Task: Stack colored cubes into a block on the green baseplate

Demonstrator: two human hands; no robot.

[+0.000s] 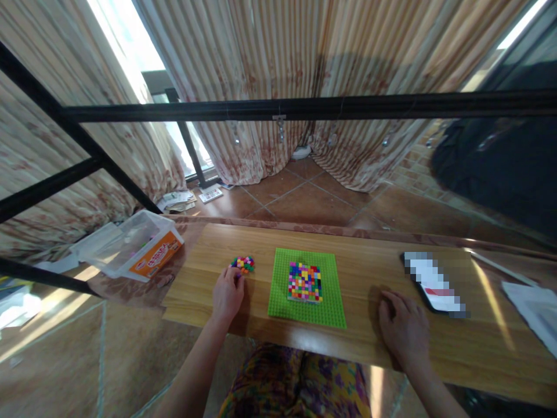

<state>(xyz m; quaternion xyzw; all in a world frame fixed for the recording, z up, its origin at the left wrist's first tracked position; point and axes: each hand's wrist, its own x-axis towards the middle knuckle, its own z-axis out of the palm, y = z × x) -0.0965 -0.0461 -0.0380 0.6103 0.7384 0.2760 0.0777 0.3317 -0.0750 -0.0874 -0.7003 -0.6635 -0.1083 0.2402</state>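
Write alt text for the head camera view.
A person's left hand reaches a small pile of bricks on a wooden table, beside a green baseplate bearing a multicoloured brick square. The right hand lies flat near a phone.

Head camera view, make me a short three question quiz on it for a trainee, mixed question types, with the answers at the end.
1. True or false: the left hand rests beside the small pile of loose coloured bricks.
2. Multiple choice: the multicoloured brick square sits on A) the bare wooden table, B) the green baseplate, C) the phone.
3. Short answer: which hand lies flat on the wooden table nearest the phone?

Key
1. True; its fingers reach the near edge of the pile, though whether they grip a brick cannot be told.
2. B, the green baseplate.
3. The right hand, holding nothing.
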